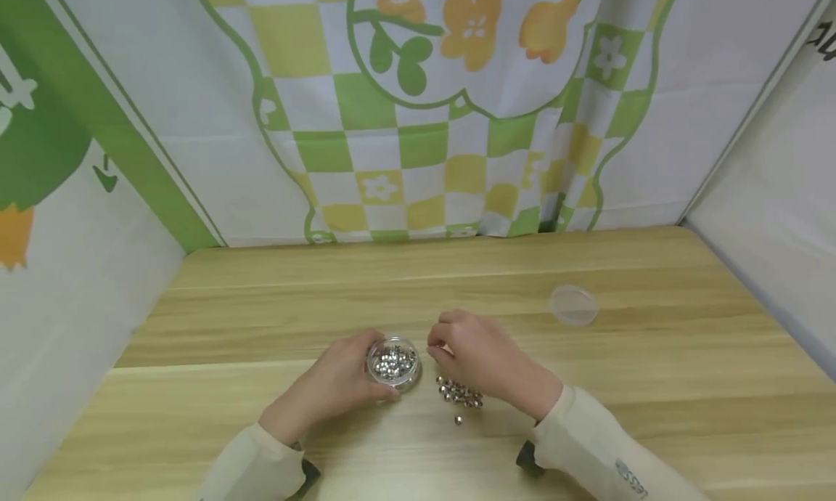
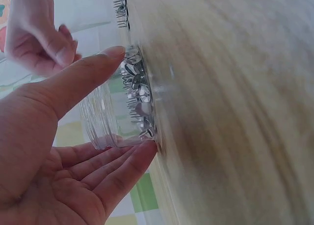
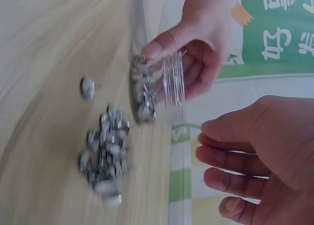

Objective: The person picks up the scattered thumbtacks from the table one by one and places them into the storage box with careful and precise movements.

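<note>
A clear round jar (image 1: 395, 363) with many silver thumbtacks (image 2: 140, 95) in it stands on the wooden table. My left hand (image 1: 346, 374) holds the jar, thumb on the near side and fingers around the far side. Just right of the jar, my right hand (image 1: 473, 352) is raised over the table with bent fingers, thumb and index tips close together. Whether a tack sits between those tips cannot be made out. Below the right hand lies a pile of loose thumbtacks (image 3: 108, 151), and a single thumbtack (image 1: 459, 420) lies apart nearer the front.
A clear round lid (image 1: 574, 305) lies flat on the table (image 1: 294, 290), behind and right of the right hand. A white curtain with green and yellow checks (image 1: 424, 152) hangs along the back edge, and printed white panels stand at both sides.
</note>
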A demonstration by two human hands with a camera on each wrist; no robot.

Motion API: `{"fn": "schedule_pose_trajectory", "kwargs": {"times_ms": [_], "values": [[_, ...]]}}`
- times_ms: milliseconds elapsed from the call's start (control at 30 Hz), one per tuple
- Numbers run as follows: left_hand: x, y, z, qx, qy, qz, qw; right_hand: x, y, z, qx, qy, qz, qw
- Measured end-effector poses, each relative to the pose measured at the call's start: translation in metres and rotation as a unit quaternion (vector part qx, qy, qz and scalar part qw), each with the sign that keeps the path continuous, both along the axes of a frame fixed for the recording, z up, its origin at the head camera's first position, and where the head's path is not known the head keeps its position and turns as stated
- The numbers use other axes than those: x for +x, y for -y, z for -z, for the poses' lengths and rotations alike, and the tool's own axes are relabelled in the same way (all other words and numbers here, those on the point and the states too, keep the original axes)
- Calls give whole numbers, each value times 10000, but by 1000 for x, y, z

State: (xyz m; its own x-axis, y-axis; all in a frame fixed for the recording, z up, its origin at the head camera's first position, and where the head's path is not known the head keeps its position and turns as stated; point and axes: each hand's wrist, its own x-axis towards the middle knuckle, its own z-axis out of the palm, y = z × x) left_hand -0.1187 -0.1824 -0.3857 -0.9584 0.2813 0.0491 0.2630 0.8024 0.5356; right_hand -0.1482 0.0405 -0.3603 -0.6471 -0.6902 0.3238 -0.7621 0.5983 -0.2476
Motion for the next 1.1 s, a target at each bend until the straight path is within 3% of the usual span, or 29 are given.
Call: {"fn": "schedule_pose_trajectory", "kwargs": {"times_ms": [433, 800, 1100], "values": [[1, 0, -1, -60, 34, 0, 10000, 8, -48, 6, 396, 232, -89, 9989], [3, 2, -1, -26, 76, 68, 9999, 11, -51, 19, 734, 714, 225, 9945], [3, 3, -2, -44, 38, 63, 10000, 11, -53, 21, 698, 710, 281, 9946]]}}
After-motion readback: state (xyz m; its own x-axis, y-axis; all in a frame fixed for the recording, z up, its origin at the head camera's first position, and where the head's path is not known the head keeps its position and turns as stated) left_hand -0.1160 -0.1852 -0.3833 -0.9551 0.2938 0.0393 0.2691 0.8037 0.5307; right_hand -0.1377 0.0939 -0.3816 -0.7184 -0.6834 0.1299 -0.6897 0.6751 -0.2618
